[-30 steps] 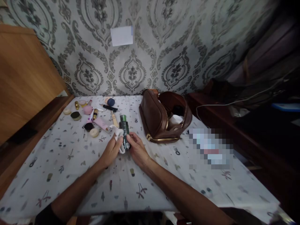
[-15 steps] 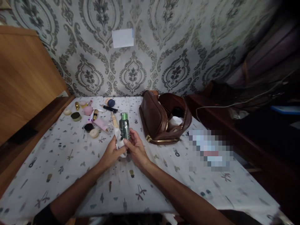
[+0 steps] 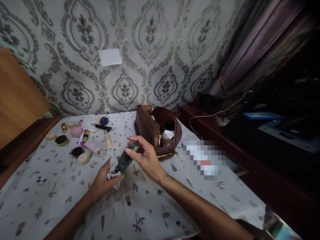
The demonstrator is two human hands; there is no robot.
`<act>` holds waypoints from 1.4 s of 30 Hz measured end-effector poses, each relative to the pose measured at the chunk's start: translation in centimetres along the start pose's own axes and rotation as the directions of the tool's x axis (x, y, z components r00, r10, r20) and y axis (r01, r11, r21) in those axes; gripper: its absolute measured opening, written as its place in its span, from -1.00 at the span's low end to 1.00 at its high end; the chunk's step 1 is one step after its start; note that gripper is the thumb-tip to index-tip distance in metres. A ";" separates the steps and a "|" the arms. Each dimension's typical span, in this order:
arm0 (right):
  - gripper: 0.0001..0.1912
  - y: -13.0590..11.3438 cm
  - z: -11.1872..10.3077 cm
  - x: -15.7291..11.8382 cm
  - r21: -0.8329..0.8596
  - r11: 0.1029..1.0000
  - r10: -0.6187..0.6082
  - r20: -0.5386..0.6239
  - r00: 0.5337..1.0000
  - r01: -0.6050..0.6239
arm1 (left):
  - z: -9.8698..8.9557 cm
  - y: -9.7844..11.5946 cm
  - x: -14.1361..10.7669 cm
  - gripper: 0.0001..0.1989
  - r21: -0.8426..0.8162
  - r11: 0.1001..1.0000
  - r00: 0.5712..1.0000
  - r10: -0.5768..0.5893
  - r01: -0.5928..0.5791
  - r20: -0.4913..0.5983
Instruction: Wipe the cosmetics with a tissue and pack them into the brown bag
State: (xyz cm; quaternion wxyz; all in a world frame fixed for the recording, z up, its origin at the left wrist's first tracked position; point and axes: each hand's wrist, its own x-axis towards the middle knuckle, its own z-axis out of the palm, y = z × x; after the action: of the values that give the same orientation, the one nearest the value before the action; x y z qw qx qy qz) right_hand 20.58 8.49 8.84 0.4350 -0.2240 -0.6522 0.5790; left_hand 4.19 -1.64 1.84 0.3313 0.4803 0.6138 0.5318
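A dark green bottle (image 3: 123, 161) is tilted to the upper right over the patterned cloth. My left hand (image 3: 104, 178) grips a white cloth (image 3: 113, 168) wrapped round the bottle's lower end. The fingers of my right hand (image 3: 145, 155) close round the bottle's green cap (image 3: 135, 145). Just beyond the hands lies a cream tube (image 3: 108, 140). A brown bag (image 3: 147, 128) stands open behind my right hand, with a white round container (image 3: 167, 135) inside.
At the left lie a pink tube (image 3: 92, 147), a pink round item (image 3: 77, 132), a black lid (image 3: 77, 152), a dark green jar (image 3: 62, 140) and a black pen (image 3: 103, 127). A wooden panel (image 3: 20, 106) borders the far left. A blurred-out item (image 3: 203, 160) lies right of the bag.
The view has turned to the right. My right hand has moved from the bottle's lower part up to its cap. The bottle has gone from upright to tilted.
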 end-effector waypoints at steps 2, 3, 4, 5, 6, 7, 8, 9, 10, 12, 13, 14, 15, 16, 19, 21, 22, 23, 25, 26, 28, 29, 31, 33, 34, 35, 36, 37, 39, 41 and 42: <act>-0.76 -1.1 -1.5 -0.2 -0.051 0.998 -0.039 0.062 0.997 0.043 | 0.2 0.2 -0.4 -0.55 -0.123 0.978 0.984 -0.174 0.169 -0.030; -0.76 -1.5 -2.2 -0.4 -0.070 0.996 -0.058 0.081 0.995 0.064 | 0.4 0.3 -0.6 -0.55 -0.185 0.954 0.967 -0.248 0.234 -0.052; -0.76 -1.9 -2.9 -0.7 -0.084 0.993 -0.076 0.095 0.993 0.084 | 0.6 0.5 -0.7 -0.55 -0.242 0.931 0.952 -0.299 0.274 -0.073; -0.76 -2.3 -3.7 -0.9 -0.097 0.990 -0.091 0.102 0.991 0.101 | 0.9 0.9 -0.7 -0.54 -0.292 0.912 0.941 -0.328 0.290 -0.090; -0.75 -2.7 -4.5 -1.2 -0.109 0.987 -0.105 0.099 0.990 0.115 | 1.2 1.3 -0.6 -0.53 -0.332 0.897 0.936 -0.340 0.292 -0.095; -0.75 -3.2 -5.4 -1.4 -0.119 0.985 -0.113 0.092 0.989 0.123 | 1.6 1.9 -0.4 -0.53 -0.362 0.886 0.936 -0.340 0.288 -0.087; -0.75 -3.7 -6.4 -1.5 -0.127 0.984 -0.117 0.076 0.990 0.126 | 2.0 2.7 -0.1 -0.53 -0.379 0.882 0.942 -0.328 0.279 -0.068; -0.75 -4.3 -7.4 -1.5 -0.130 0.983 -0.123 0.043 0.991 0.128 | 2.4 3.5 0.3 -0.54 -0.381 0.886 0.952 -0.301 0.262 -0.045; -0.75 -5.1 -8.5 -1.4 -0.129 0.983 -0.135 -0.003 0.991 0.134 | 2.8 4.5 0.8 -0.54 -0.365 0.901 0.966 -0.258 0.233 -0.020; -0.77 -6.6 -10.9 -1.0 -0.168 0.970 -0.204 -0.165 0.965 0.176 | 3.6 6.3 2.1 -0.57 -0.231 0.966 0.993 -0.118 0.120 0.024; -0.77 -7.3 -12.0 -0.8 -0.205 0.952 -0.277 -0.257 0.926 0.227 | 4.0 7.1 2.9 -0.60 -0.102 0.995 0.998 -0.013 0.019 0.060; -0.78 -8.0 -12.9 -0.5 -0.248 0.931 -0.339 -0.327 0.882 0.266 | 4.4 7.9 3.8 -0.65 0.054 0.991 0.986 0.115 -0.122 0.122; -0.78 -8.5 -13.8 -0.1 -0.293 0.909 -0.393 -0.375 0.839 0.295 | 4.9 8.5 4.8 -0.66 0.218 0.931 0.947 0.248 -0.291 0.205; -0.78 -8.9 -14.6 0.2 -0.341 0.887 -0.436 -0.400 0.806 0.311 | 5.5 9.1 5.7 -0.62 0.367 0.809 0.882 0.361 -0.458 0.305; -0.78 -8.9 -16.1 1.3 -0.485 0.825 -0.494 -0.372 0.785 0.289 | 7.5 10.4 8.0 -0.35 0.643 0.293 0.696 0.449 -0.707 0.561; -0.78 -8.2 -16.8 2.2 -0.563 0.780 -0.503 -0.307 0.808 0.272 | 8.5 10.9 8.8 -0.25 0.738 0.060 0.699 0.377 -0.673 0.607; -0.77 -7.7 -17.1 2.7 -0.591 0.759 -0.505 -0.269 0.820 0.274 | 8.7 10.9 8.9 -0.24 0.763 -0.007 0.713 0.350 -0.646 0.607; -0.76 -7.2 -17.5 3.3 -0.614 0.737 -0.508 -0.230 0.830 0.281 | 8.8 10.9 9.0 -0.25 0.780 -0.047 0.722 0.345 -0.624 0.599; -0.74 -6.2 -18.0 4.7 -0.649 0.698 -0.512 -0.156 0.845 0.304 | 8.6 10.4 8.8 -0.27 0.789 -0.079 0.709 0.393 -0.609 0.586; -0.73 -5.7 -18.3 5.5 -0.663 0.678 -0.513 -0.119 0.850 0.316 | 8.4 10.0 8.6 -0.27 0.787 -0.086 0.689 0.433 -0.610 0.581; -0.75 -4.9 -18.5 7.1 -0.689 0.642 -0.507 -0.052 0.861 0.336 | 8.0 9.1 8.4 -0.26 0.783 -0.096 0.647 0.506 -0.615 0.570; -0.77 -4.5 -18.5 8.0 -0.701 0.626 -0.496 -0.021 0.868 0.341 | 7.9 8.6 8.3 -0.25 0.782 -0.097 0.633 0.530 -0.616 0.565; -0.82 -3.8 -18.2 9.5 -0.726 0.596 -0.458 0.045 0.888 0.344 | 7.8 7.9 8.4 -0.24 0.787 -0.091 0.622 0.559 -0.611 0.548; -0.86 -3.2 -17.7 10.8 -0.740 0.573 -0.397 0.125 0.909 0.352 | 7.8 7.4 8.5 -0.22 0.792 -0.080 0.622 0.574 -0.605 0.533; -0.87 -3.0 -17.3 11.3 -0.741 0.567 -0.362 0.169 0.917 0.360 | 7.9 7.3 8.6 -0.20 0.791 -0.077 0.622 0.575 -0.606 0.532; -0.88 -2.8 -17.0 11.7 -0.739 0.563 -0.328 0.211 0.921 0.370 | 8.0 7.3 8.6 -0.18 0.791 -0.075 0.622 0.575 -0.607 0.532; -0.88 -2.6 -16.6 12.1 -0.735 0.563 -0.296 0.248 0.922 0.379 | 8.0 7.2 8.7 -0.15 0.790 -0.072 0.625 0.570 -0.609 0.534; -0.88 -2.3 -16.3 12.3 -0.733 0.562 -0.265 0.279 0.923 0.383 | 8.0 7.2 8.7 -0.13 0.790 -0.070 0.626 0.568 -0.610 0.534; -0.88 -1.9 -15.7 12.8 -0.739 0.555 -0.205 0.323 0.924 0.381 | 8.1 7.1 8.8 -0.10 0.794 -0.064 0.633 0.566 -0.605 0.528; -0.87 -1.4 -15.2 13.3 -0.748 0.548 -0.150 0.354 0.923 0.376 | 8.0 6.9 8.8 -0.08 0.799 -0.054 0.639 0.569 -0.599 0.518; -0.88 -1.1 -15.0 13.5 -0.750 0.544 -0.129 0.368 0.921 0.376 | 8.0 6.7 8.8 -0.07 0.799 -0.050 0.639 0.572 -0.599 0.514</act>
State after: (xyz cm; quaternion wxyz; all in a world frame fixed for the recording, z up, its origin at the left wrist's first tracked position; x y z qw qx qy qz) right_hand 26.17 27.44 13.35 0.2711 -0.2188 -0.9212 0.1731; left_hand 10.34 9.19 7.59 -0.2726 0.7922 0.5274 0.1414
